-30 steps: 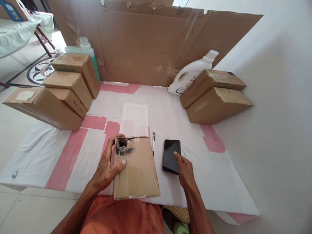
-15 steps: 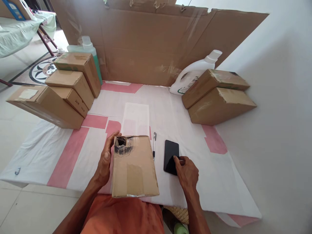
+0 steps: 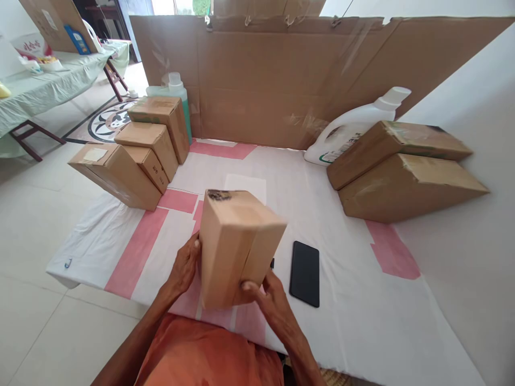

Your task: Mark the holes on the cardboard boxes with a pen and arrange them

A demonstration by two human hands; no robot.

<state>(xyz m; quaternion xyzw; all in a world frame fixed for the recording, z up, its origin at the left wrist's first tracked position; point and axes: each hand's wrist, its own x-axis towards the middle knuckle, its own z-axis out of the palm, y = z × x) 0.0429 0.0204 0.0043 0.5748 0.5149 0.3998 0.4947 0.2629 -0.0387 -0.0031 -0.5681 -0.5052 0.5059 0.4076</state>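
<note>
I hold a brown cardboard box (image 3: 235, 244) tilted up in front of me, above the white and pink sheet (image 3: 350, 300). A black scribbled patch shows at its top far edge. My left hand (image 3: 184, 266) grips the box's left side. Fingers of my right hand (image 3: 270, 297) are curled under its lower right corner. A black phone (image 3: 305, 273) lies flat on the sheet just right of the box, apart from my right hand. The pen is mostly hidden behind the box.
Several cardboard boxes (image 3: 139, 155) are stacked at the left, with a green bottle (image 3: 179, 96) behind them. Two boxes (image 3: 406, 171) and a white jug (image 3: 354, 128) stand at the right. A cardboard wall (image 3: 281, 80) closes the back. A covered table (image 3: 44, 86) stands far left.
My right hand left the phone and moved to the box. The box was lifted and tipped upright with both hands. The view shifted, so the phone sits further right.
</note>
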